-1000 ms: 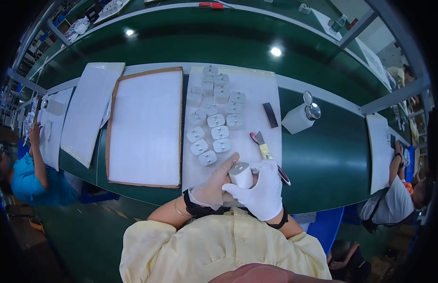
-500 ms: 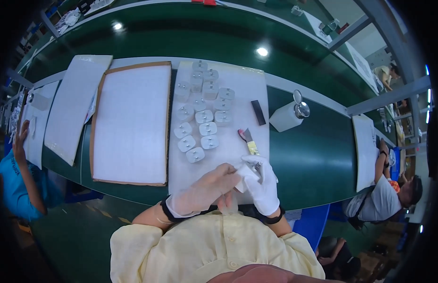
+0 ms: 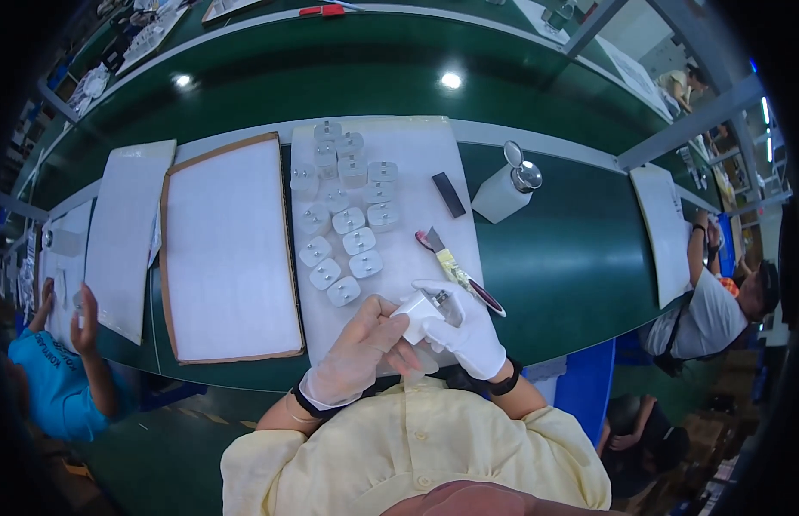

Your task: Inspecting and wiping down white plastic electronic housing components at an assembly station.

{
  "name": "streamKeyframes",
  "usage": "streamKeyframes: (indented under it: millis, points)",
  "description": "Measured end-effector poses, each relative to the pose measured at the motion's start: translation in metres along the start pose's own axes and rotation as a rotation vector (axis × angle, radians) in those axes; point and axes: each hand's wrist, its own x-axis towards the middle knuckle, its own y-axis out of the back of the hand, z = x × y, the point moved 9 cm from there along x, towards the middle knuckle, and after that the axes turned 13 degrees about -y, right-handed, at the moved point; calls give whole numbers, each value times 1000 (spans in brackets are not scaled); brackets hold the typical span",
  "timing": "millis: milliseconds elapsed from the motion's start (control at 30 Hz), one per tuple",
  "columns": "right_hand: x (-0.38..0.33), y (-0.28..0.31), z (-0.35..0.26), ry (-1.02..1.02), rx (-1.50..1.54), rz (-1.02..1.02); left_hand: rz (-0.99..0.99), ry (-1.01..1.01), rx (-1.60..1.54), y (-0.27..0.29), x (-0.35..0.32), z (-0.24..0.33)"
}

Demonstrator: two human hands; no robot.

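Holding a white plug [image 3: 416, 318] between both hands, I have it in front of my chest, over the near end of the white mat [image 3: 421, 176]. My left hand [image 3: 360, 348], in a sheer glove, grips it from the left with thumb and fingers, and my right hand [image 3: 470, 340], in a white glove, closes round it from the right, so the two are together, clamped on the one piece. It sits tilted, its metal prongs [image 3: 441, 298] pointing up and to the right, close to my right fingers. Beyond my hands, more plugs [image 3: 360, 241] stand bunched on the left half of the mat, most with their prongs up, some close enough to touch. On the right half lie a dark bar [image 3: 448, 195], set at a slant, and nearer me a taped tool [image 3: 455, 271] with a blade, a yellow wrap and a dark red handle; its handle end reaches past the mat's right edge, just beside my right hand. Right of the mat, a white bottle [image 3: 501, 195] with a metal top stands on the green table [image 3: 554, 267]. To the left is a brown-rimmed tray [image 3: 231, 258] with a white lining, then a white board [image 3: 128, 245]. Farther left sits a person in blue [image 3: 59, 378]; far right, a person in grey [image 3: 705, 314].
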Motion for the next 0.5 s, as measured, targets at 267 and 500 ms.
streamKeyframes:
  millis: [267, 500]
  points:
    - [0, -10, -6, 134, -211, 35, 52, -45, -184, 16, -3, 0]
    - [5, -35, -18, 267, -247, -37, 192, -562, 3, 39, -25, 40]
